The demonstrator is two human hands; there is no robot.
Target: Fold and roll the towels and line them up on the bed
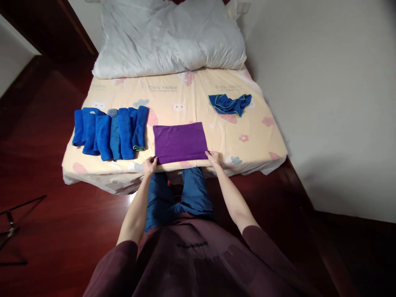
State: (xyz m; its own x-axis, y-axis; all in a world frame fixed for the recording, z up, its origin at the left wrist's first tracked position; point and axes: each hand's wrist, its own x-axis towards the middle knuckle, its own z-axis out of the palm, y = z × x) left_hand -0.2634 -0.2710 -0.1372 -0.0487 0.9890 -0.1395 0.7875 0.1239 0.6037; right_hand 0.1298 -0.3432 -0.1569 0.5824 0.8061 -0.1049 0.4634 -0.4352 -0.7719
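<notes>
Purple cloth [181,140], laid flat as a wide rectangle just below the centre of the frame, near edge running along the front edge of the bed [247,146]. A narrow folded band shows along that near edge.

Left grip [150,166]: closed, pinching the lower left corner of the cloth between thumb and fingers. Right grip [213,158]: likewise closed, on the lower right corner; fingertips and thumb meet at the fabric, only a small tuft of it caught. Both grips at the cloth's full width from each other — near edge between them roughly straight. Finger detail too small to resolve further. Far edge of the cloth lies on the bed, untouched by either grip.

Left of centre: a row of blue towels [126,134], folded into narrow bundles, side by side and partly overlapping; one near the middle is duller in shade, the rightmost has a pale green edge at its lower end. The row sits just beside the cloth, near the left grip but apart from it.

Right of centre, higher in the frame: a dark blue cloth [227,104] with green edging, crumpled, well apart from the right grip. Top of the frame: a white quilt [173,39], bunched across the bed. Lower left: thin black stand legs [27,205] over the red-brown floor [62,235].
</notes>
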